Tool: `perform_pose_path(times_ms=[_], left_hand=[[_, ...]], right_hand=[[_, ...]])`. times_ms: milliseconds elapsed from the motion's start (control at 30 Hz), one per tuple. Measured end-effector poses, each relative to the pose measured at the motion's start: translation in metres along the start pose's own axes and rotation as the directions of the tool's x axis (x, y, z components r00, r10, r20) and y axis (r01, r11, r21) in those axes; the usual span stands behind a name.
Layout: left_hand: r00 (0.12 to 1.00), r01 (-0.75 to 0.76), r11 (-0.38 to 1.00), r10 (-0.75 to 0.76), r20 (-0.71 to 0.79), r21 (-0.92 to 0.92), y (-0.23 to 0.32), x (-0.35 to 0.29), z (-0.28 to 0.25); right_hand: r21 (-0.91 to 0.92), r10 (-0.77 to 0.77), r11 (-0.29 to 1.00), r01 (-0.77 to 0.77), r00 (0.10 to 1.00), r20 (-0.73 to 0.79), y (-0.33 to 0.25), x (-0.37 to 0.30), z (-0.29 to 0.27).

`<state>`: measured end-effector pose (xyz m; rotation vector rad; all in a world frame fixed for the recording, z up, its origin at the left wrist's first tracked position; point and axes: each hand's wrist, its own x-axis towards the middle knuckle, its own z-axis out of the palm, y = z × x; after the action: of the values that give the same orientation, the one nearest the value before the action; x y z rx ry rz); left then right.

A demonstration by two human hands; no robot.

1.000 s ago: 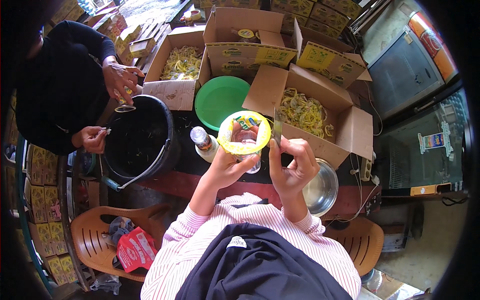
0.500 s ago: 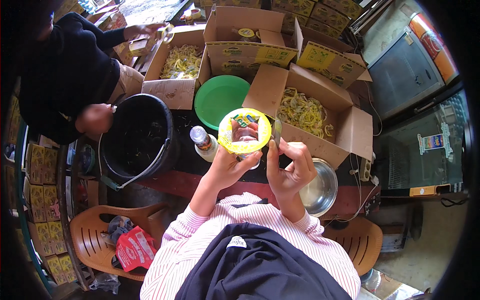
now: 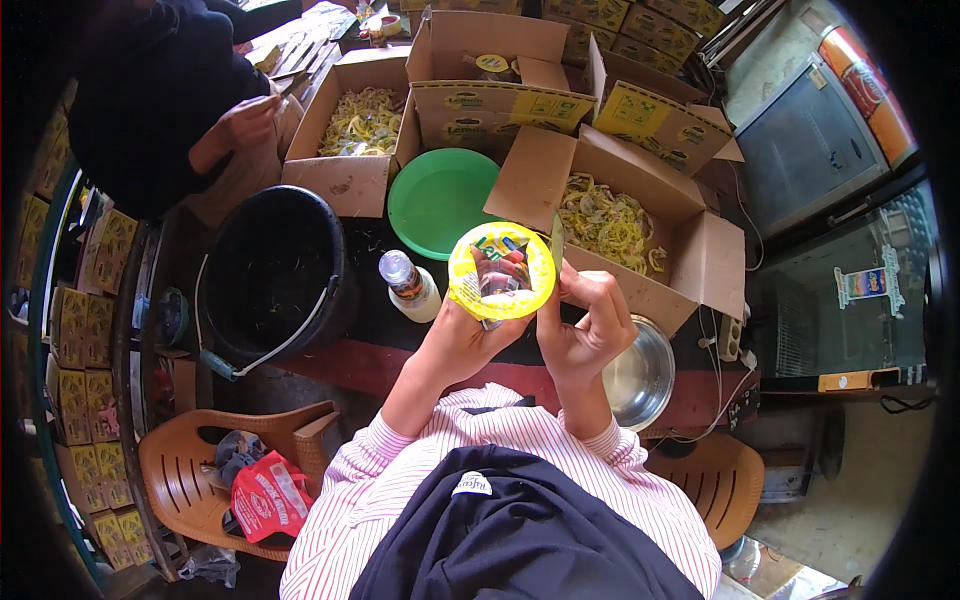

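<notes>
- Cardboard boxes point(image 3: 500, 115) crowd the far side of a dark counter point(image 3: 360, 372) edged in red, with a grey cooler point(image 3: 810, 140) against the wall at right.
- At the near edge, a person in a striped shirt point(image 3: 350, 500) holds a clear plastic cup point(image 3: 505, 302) in mid-view, above the counter, its mouth ringed by yellow film with a ragged gap in the middle.
- The person's left hand point(image 3: 450, 345) wraps around the cup from below; fingers show through its clear wall.
- The right hand point(image 3: 588, 320) pinches a thin blade point(image 3: 557, 240) between thumb and curled fingers, upright just beside the cup's right rim; whether the two touch cannot be told.
- Left of the cup stands a white bottle point(image 3: 425, 305) with a pale cap, and beyond it a round green basin point(image 3: 440, 205).
- A black bucket point(image 3: 338, 245) with a wire handle sits farther left, while a metal bowl point(image 3: 655, 385) rests near the right wrist.
- Two opened cartons, one at left point(image 3: 335, 183) and one at right point(image 3: 725, 260), hold tangled yellow strips point(image 3: 605, 222).
- Across the bucket, a co-worker in black point(image 3: 150, 110) bends one hand point(image 3: 250, 122) inward; what it holds, if anything, is unclear.
</notes>
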<state>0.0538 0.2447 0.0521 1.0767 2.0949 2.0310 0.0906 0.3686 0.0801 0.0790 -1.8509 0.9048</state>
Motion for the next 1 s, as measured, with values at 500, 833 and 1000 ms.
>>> perform_pose_path(times_ms=[500, 833, 1000], left_hand=[[0.998, 0.064, 0.923, -0.063, 0.015, -0.379, -0.0089, -0.0039, 0.0026], [0.995, 0.024, 0.927, -0.060, -0.083, -0.373, -0.0048, -0.0033, 0.0076], [0.994, -0.026, 0.976, 0.003, -0.105, -0.214, -0.0022, -0.0017, 0.0072]], right_hand=[[0.031, -0.018, 0.999, 0.018, 1.000, 0.001, -0.0082, -0.0013, -0.0044], [-0.016, -0.065, 0.998, 0.065, 0.998, -0.016, -0.0069, -0.0027, -0.0020], [-0.073, -0.076, 0.995, 0.074, 0.997, -0.029, -0.0060, -0.0006, -0.0005]])
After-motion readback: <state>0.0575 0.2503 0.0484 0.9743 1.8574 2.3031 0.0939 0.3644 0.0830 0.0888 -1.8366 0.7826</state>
